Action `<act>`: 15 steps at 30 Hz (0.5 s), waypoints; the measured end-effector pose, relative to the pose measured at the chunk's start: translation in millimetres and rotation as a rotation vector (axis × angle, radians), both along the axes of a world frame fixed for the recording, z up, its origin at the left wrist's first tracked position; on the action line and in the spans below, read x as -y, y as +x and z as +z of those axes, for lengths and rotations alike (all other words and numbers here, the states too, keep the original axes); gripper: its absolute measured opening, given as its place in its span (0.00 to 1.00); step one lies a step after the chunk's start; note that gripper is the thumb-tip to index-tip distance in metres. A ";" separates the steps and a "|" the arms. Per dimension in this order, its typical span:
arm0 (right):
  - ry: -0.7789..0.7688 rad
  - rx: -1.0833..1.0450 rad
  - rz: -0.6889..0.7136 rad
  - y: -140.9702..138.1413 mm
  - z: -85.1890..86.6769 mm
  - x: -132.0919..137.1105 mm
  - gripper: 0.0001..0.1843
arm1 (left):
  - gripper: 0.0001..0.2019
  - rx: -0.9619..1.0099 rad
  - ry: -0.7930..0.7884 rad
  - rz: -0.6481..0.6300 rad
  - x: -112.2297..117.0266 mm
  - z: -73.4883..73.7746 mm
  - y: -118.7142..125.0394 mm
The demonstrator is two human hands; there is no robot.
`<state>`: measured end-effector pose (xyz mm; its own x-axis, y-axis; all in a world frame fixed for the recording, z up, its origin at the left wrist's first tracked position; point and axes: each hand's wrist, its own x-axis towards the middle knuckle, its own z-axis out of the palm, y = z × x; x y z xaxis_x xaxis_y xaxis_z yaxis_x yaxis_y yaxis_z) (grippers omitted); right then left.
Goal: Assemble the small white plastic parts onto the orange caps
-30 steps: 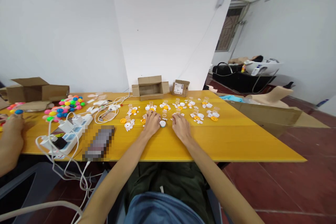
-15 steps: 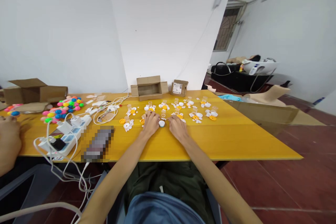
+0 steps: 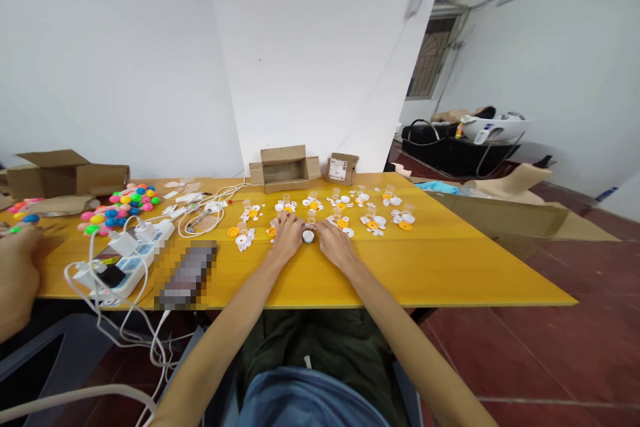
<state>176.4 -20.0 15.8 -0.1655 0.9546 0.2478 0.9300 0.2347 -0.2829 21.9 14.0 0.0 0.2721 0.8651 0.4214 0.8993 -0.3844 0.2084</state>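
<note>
On the yellow table, a small round white piece with a dark rim (image 3: 308,237) lies between my two hands. My left hand (image 3: 289,235) is just left of it, fingers curled and pressed together near its edge. Opposite, my right hand (image 3: 335,240) has bent fingers closed at the right side of the same piece. Whatever the fingertips grip is too small to make out. Just beyond stands a clear plastic cup (image 3: 311,215). Orange rings (image 3: 342,223) and white cut-out pieces (image 3: 243,240) lie in small groups around my hands.
A power strip (image 3: 135,260) with plugs and cables, and a blurred phone (image 3: 187,275), lie to the left. Coloured balls (image 3: 115,217) are near another person's hand (image 3: 17,273). An open cardboard box (image 3: 285,173) and a smaller carton (image 3: 341,169) stand at the back.
My right hand has shifted slightly left, closer to the round white piece. My left hand stays nearly still. The other person's hand at the far left has moved a little.
</note>
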 end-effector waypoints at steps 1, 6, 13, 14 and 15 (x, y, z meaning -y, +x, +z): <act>-0.004 -0.010 -0.016 -0.2 0.4 -0.4 0.27 | 0.12 -0.002 -0.002 -0.001 0.4 0.5 0.2; 0.000 -0.072 -0.066 -2.1 0.4 -4.6 0.26 | 0.13 -0.011 -0.015 -0.002 1.9 2.8 1.0; -0.041 -0.123 -0.071 -6.1 -1.1 -12.9 0.25 | 0.14 -0.014 -0.009 -0.002 3.0 3.3 2.0; -0.047 -0.118 -0.057 -6.2 -1.3 -14.0 0.25 | 0.15 -0.017 -0.010 -0.001 3.3 3.6 2.3; -0.050 -0.113 -0.042 -6.2 -1.8 -15.0 0.25 | 0.15 -0.020 -0.012 0.000 3.6 3.8 2.5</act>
